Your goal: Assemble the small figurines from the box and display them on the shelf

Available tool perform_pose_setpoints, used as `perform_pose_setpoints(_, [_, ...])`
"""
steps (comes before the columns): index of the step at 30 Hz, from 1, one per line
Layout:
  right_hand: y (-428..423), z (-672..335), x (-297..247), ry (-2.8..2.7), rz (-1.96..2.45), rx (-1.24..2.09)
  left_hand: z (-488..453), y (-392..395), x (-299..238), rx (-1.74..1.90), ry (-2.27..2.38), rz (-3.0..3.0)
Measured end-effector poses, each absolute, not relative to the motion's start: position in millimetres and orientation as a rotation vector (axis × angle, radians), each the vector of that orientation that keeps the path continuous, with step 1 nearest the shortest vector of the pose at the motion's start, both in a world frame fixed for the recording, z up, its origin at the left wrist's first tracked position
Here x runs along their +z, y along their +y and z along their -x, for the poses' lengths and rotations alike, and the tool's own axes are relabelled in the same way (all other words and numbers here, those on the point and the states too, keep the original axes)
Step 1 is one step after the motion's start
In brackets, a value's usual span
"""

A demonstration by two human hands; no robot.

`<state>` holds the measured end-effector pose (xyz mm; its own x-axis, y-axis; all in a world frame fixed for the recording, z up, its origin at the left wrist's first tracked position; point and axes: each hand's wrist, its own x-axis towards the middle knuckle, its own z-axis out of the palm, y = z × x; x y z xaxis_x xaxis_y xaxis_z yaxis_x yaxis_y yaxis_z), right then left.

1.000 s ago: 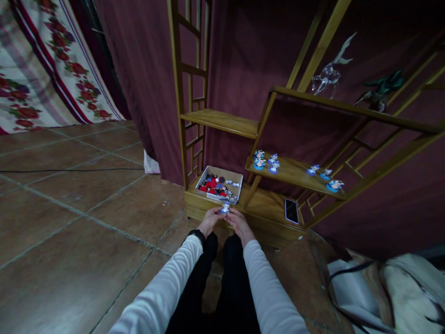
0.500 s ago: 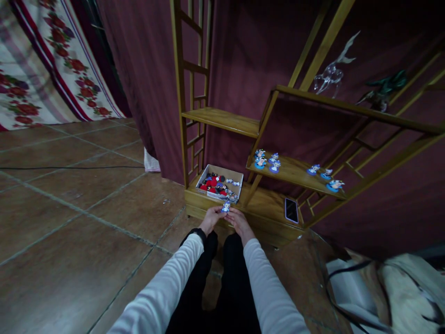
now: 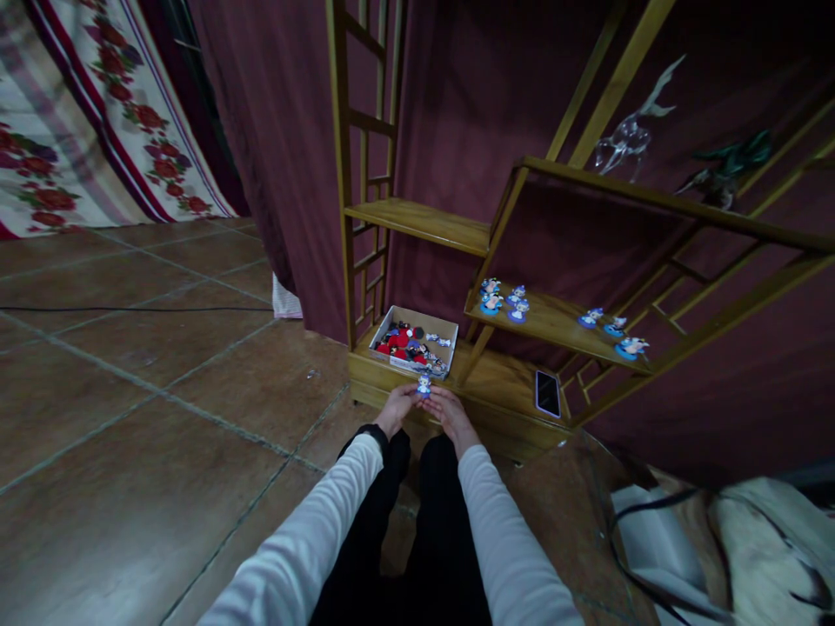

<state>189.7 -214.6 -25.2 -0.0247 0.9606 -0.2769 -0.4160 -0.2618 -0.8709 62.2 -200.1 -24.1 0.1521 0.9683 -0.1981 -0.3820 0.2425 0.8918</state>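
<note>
My left hand (image 3: 397, 406) and my right hand (image 3: 450, 413) meet in front of me, both pinching a small blue and white figurine (image 3: 424, 386) between their fingertips. Just beyond them a white cardboard box (image 3: 412, 342) sits on the lowest board of a wooden shelf unit (image 3: 496, 382); it holds several red, black and blue pieces. More blue figurines stand on the middle shelf, one group to the left (image 3: 501, 301) and one to the right (image 3: 611, 332).
A phone (image 3: 547, 393) lies on the bottom board to the right of my hands. A glass animal (image 3: 630, 130) and a dark green ornament (image 3: 721, 169) stand on the top shelf. Dark red curtain behind; tiled floor to the left; a bag (image 3: 711, 548) at lower right.
The view has drifted slightly right and up. My hands stay together on the figurine in about the same place.
</note>
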Motion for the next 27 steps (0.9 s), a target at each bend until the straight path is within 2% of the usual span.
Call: perform_pose_setpoints(27, [-214.3, -191.0, -27.1, -0.753, 1.058, 1.559, -58.6, -198.9, -24.8, 0.969, 0.811, -0.691])
